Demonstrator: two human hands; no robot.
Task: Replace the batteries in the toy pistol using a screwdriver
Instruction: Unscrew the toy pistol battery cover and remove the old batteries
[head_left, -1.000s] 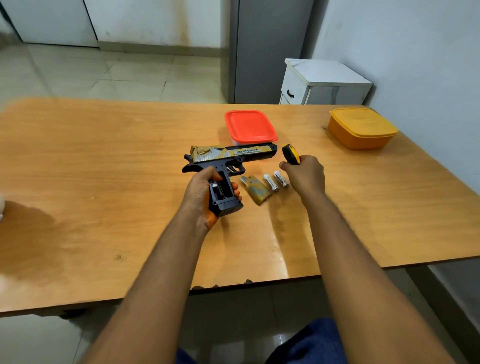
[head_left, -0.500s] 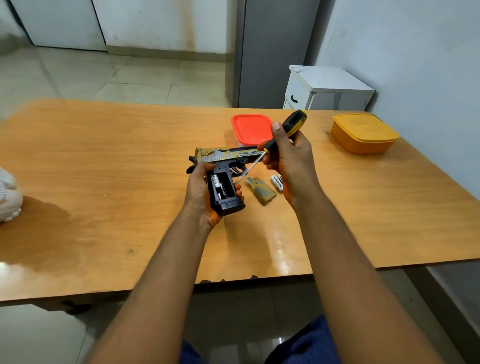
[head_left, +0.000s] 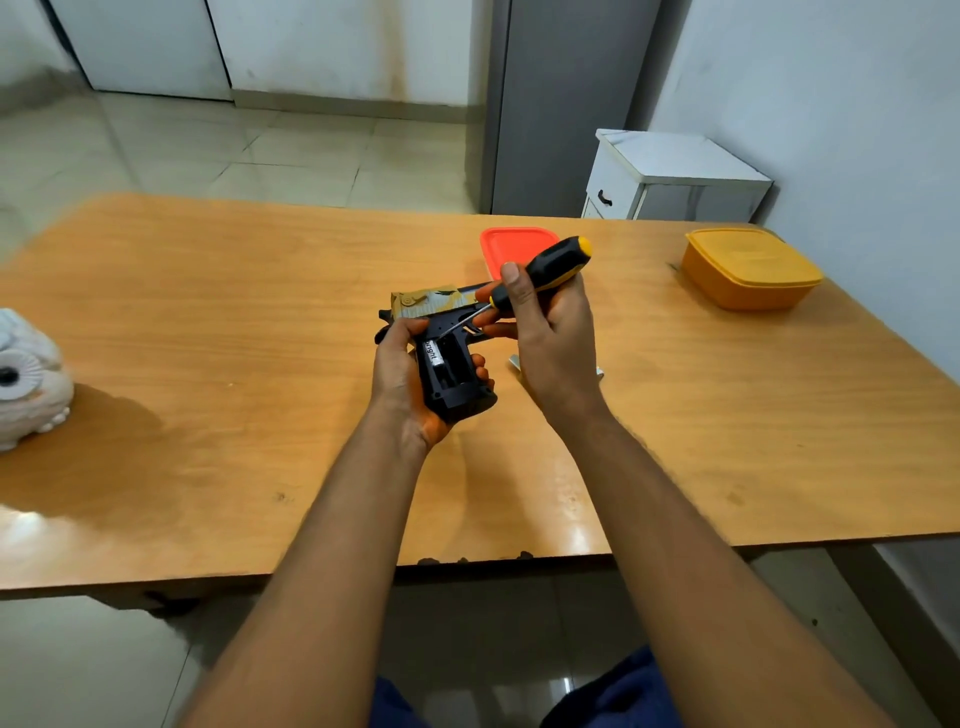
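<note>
My left hand (head_left: 402, 379) grips the black grip of the toy pistol (head_left: 452, 374), held above the wooden table (head_left: 234, 338). The grip's compartment is uncovered and one white battery (head_left: 432, 353) sits inside it. The pistol's gold patterned slide points away from me. My right hand (head_left: 550, 338) holds a black and yellow screwdriver (head_left: 545, 270), with its metal tip slanting down to the top of the battery compartment. The loose cover and spare batteries on the table are mostly hidden behind my right hand.
A red lidded box (head_left: 511, 247) sits just behind the pistol. An orange lidded box (head_left: 748, 270) stands at the far right of the table. A white owl figurine (head_left: 26, 379) is at the left edge. A white cabinet (head_left: 675, 176) stands beyond the table.
My right hand picked the screwdriver up off the table and brought its tip to the pistol's grip. My left hand lifted the pistol slightly. The view shifted, so the owl figurine appears.
</note>
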